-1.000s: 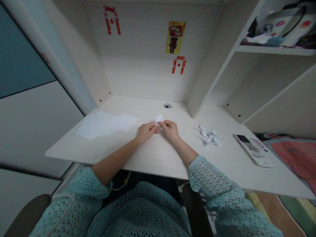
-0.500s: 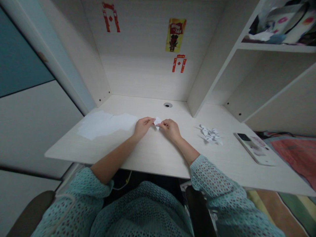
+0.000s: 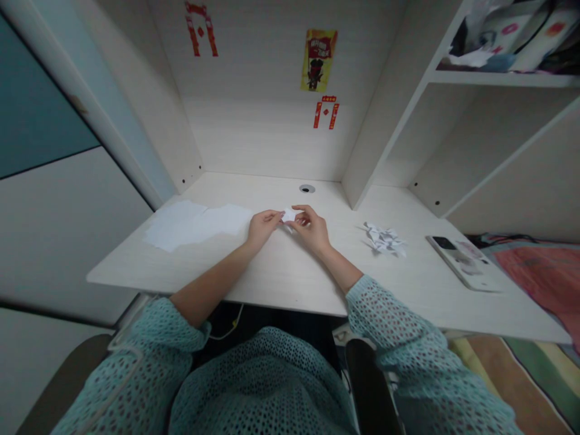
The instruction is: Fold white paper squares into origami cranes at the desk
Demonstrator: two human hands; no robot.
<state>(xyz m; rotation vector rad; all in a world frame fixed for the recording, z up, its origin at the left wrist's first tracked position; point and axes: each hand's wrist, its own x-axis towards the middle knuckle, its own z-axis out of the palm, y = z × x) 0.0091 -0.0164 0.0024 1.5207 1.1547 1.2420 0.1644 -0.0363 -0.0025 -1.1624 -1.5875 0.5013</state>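
A small folded piece of white paper [image 3: 289, 215] sits between the fingertips of my two hands, just above the pale wood-grain desk [image 3: 290, 278]. My left hand [image 3: 261, 229] pinches its left side, while my right hand [image 3: 312, 230] holds its right side with curled fingers. Most of the small paper shows, though its edges are hard to make out against the desk. To the left of my left hand lie flat white paper sheets [image 3: 197, 225], and they do not touch it.
A heap of folded white paper pieces [image 3: 384, 239] lies right of my right hand. Farther right is a phone in a patterned case [image 3: 460, 262]. Side panels and shelves [image 3: 498, 78] enclose the desk's back, with a cable hole [image 3: 307, 188] near the rear.
The small paper has turned between my fingers and now sits lower and flatter. My right hand's fingers have shifted around it, and the whole view has tilted slightly.
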